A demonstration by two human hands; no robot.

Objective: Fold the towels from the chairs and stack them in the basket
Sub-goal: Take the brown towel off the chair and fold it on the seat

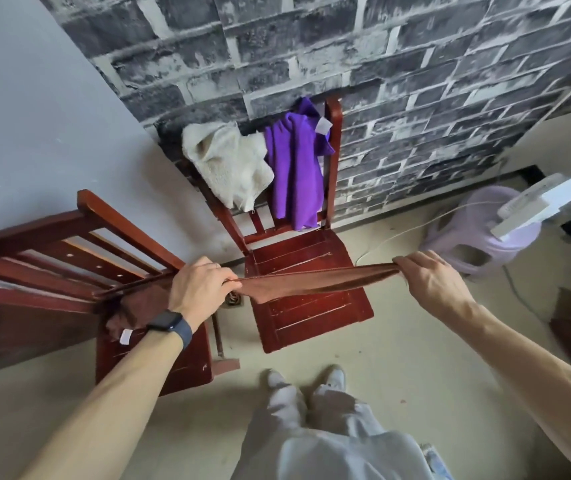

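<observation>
– Brown towel (pixel 312 283) hangs stretched above the red wooden chair (pixel 312 323); how to fold it well?
– Left hand (pixel 201 289) and right hand (pixel 429 282) each pinch an end; keep it taut, match corners; soft plush sags slightly; fluffy cream towel (pixel 232 164) and purple towel (pixel 294 168) drape the chairback.
</observation>
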